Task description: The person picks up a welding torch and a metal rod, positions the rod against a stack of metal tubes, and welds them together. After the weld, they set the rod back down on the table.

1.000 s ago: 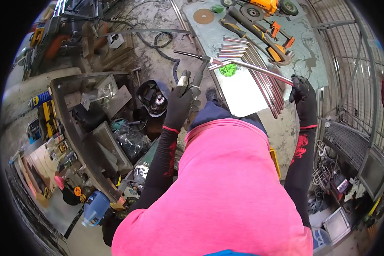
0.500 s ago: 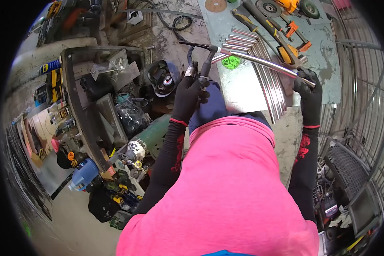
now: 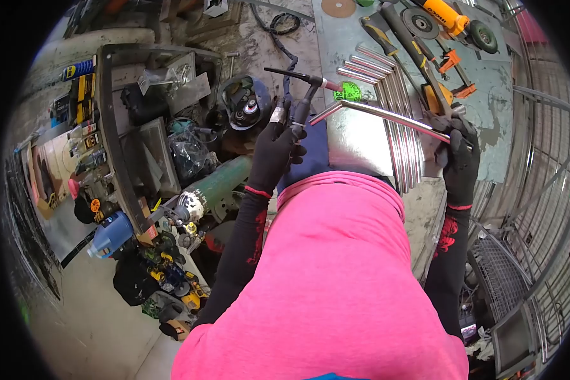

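In the head view my left hand (image 3: pixel 273 155), in a dark glove, is closed round the handle of a TIG welding torch (image 3: pixel 304 104). The torch's pale, reddish cup points right, towards a green round sticker (image 3: pixel 350 92). My right hand (image 3: pixel 460 161), gloved as well, grips the far end of a shiny metal tube (image 3: pixel 392 118). This tube has an angled corner, with a short leg running down-left just below the torch cup; cup and tube look apart. Beneath it, several similar tubes (image 3: pixel 404 142) lie side by side on a bright metal sheet (image 3: pixel 359 142).
An angle grinder (image 3: pixel 446 16), an orange clamp (image 3: pixel 449 62) and a hammer-like tool (image 3: pixel 424 60) lie on the bench (image 3: pixel 495 120). At left stand a welding helmet (image 3: pixel 237 95), a green gas cylinder (image 3: pixel 225 179) and a metal frame (image 3: pixel 111 133). Wire-mesh racks (image 3: pixel 538 209) line the right.
My right hand has lowered and turned the tube, so its corner and short leg now show below the torch cup. The torch stays in my left hand. The whole view has shifted slightly.
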Demonstrator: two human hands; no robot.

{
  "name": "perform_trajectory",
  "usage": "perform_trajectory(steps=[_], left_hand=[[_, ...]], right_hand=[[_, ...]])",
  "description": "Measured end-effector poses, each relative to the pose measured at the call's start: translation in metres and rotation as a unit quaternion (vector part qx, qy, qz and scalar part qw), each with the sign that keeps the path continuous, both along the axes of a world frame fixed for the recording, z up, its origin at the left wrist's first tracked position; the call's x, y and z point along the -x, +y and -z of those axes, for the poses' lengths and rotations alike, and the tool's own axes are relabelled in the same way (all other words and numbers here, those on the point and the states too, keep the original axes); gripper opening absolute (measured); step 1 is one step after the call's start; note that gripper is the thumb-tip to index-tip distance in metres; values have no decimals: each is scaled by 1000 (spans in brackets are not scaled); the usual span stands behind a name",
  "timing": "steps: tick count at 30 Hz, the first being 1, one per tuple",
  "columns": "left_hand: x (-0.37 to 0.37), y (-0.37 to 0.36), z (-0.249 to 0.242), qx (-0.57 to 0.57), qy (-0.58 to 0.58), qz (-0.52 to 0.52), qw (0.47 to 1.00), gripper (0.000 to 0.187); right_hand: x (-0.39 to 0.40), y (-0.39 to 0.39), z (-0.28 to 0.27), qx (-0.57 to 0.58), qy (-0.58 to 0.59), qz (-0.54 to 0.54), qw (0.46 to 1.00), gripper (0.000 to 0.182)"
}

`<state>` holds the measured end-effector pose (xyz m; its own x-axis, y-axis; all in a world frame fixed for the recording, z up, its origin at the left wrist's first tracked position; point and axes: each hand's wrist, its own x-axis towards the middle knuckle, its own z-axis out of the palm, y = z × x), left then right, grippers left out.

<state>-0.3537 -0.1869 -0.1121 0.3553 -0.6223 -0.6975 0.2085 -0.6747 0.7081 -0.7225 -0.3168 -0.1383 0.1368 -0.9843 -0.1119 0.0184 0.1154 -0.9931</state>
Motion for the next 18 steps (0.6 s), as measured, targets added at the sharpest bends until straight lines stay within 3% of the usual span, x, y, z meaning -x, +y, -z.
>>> perform_trajectory(steps=[2, 4, 8, 11, 14, 18], left_hand=[[3, 2, -7, -10, 3, -3, 1000, 36], [5, 4, -14, -24, -1, 11, 1000, 35], [9, 9, -15, -38, -3, 32, 999, 33], [13, 9, -15, -39, -2, 43, 998, 33], [14, 8, -14, -24, 22, 32, 999, 33], [14, 4, -16, -25, 12, 49, 998, 33]], right_hand=[[7, 13, 0, -68, -39, 0, 997, 31], [10, 22, 7, 9, -83, 41, 996, 31], [7, 43, -12, -45, -131, 70, 988, 34], [9, 51, -8, 0, -68, 73, 995, 36], [13, 57, -4, -45, -143, 68, 986, 37], [11, 58, -3, -36, -128, 84, 988, 40]])
